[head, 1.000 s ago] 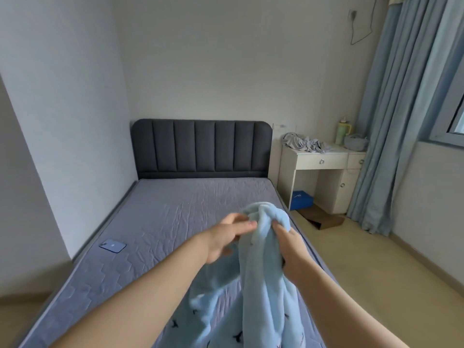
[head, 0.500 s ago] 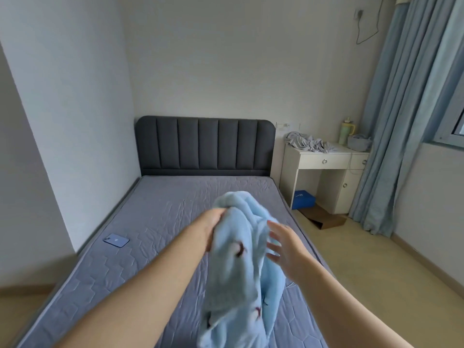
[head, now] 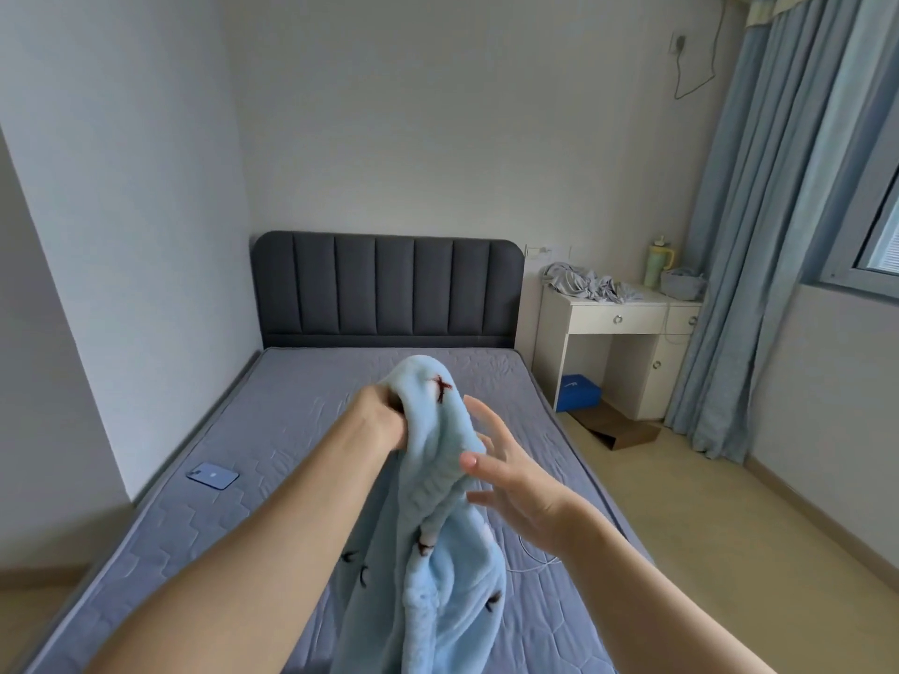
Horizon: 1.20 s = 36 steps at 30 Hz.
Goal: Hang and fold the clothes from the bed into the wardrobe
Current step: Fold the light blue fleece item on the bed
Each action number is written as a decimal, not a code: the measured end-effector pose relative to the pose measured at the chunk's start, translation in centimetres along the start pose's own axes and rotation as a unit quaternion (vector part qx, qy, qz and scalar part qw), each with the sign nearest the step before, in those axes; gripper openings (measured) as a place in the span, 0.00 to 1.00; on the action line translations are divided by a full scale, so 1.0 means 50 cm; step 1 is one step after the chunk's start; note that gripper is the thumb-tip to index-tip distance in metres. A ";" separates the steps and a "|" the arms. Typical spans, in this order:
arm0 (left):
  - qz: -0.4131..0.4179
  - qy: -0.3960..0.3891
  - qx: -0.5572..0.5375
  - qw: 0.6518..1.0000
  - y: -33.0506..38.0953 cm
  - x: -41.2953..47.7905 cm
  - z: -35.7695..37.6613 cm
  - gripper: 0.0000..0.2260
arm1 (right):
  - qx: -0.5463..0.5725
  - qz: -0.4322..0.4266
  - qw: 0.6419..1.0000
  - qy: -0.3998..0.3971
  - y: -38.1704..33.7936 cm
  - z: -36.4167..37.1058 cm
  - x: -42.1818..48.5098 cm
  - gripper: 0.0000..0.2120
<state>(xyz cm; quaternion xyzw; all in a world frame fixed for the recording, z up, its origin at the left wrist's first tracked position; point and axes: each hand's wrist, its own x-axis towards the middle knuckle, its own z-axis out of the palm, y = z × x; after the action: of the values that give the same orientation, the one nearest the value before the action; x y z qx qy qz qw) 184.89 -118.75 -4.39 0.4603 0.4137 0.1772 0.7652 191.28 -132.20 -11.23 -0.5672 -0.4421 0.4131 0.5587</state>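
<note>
The room had pale walls, blue curtains (head: 759,235) at the right, and a bed (head: 272,430) with a bare grey quilted mattress and a dark padded headboard (head: 389,284). I held a pale blue fleece garment (head: 438,552), dotted with small dark embroidered marks, up over the middle of the bed. Its lower part hung down between my forearms and out of view at the bottom.

My left hand (head: 377,423) gripped the garment at its top, the fingers (head: 391,428) curled into the bunched fabric. My right hand (head: 515,484) was just beside the garment's right edge, its fingers spread and straight, with the thumb lying across the ribbed fabric. I could not tell how firmly it pressed.

A blue phone (head: 212,475) lay face down near the mattress's left edge. A thin white cable (head: 530,561) trailed on the mattress under my right wrist. Beside the headboard stood a white desk whose tabletop (head: 652,301) carried crumpled grey clothes (head: 588,287) and a green jug (head: 659,260). A blue box (head: 579,392) sat on the floor beneath it.
</note>
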 end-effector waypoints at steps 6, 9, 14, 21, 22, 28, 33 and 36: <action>-0.059 -0.008 -0.251 0.966 -0.029 0.012 -0.041 0.12 | -0.077 0.031 0.957 0.277 0.009 0.005 0.037 0.10; -0.032 0.009 -0.232 0.972 -0.028 0.005 -0.057 0.09 | -0.085 0.024 0.949 0.302 0.004 -0.012 0.046 0.12; 0.082 0.050 0.015 0.995 -0.051 0.000 -0.053 0.07 | -0.098 -0.071 0.934 0.336 -0.037 -0.022 0.057 0.12; 0.238 -0.234 0.363 0.870 -0.070 -0.012 -0.049 0.21 | -0.162 -0.063 0.953 0.249 -0.060 0.012 0.063 0.06; 0.242 -0.208 0.371 0.872 -0.073 -0.006 -0.049 0.16 | -0.130 -0.061 0.956 0.255 -0.054 0.013 0.060 0.05; 0.296 -0.069 0.211 0.929 -0.057 0.016 -0.040 0.05 | -0.036 0.020 0.979 0.201 -0.001 -0.003 0.036 0.17; 0.335 -0.087 0.114 0.931 0.006 0.001 -0.048 0.03 | -0.128 0.073 0.970 0.193 0.034 -0.008 0.026 0.03; 0.374 -0.042 0.215 0.901 0.013 0.001 -0.071 0.01 | -0.131 0.031 0.956 0.260 0.027 -0.014 0.034 0.04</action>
<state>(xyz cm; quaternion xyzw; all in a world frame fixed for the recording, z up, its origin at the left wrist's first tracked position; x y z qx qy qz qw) 182.14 -116.43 -4.70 0.7417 0.2067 0.3379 0.5413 192.47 -130.71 -12.48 -0.7367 -0.3144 0.2067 0.5618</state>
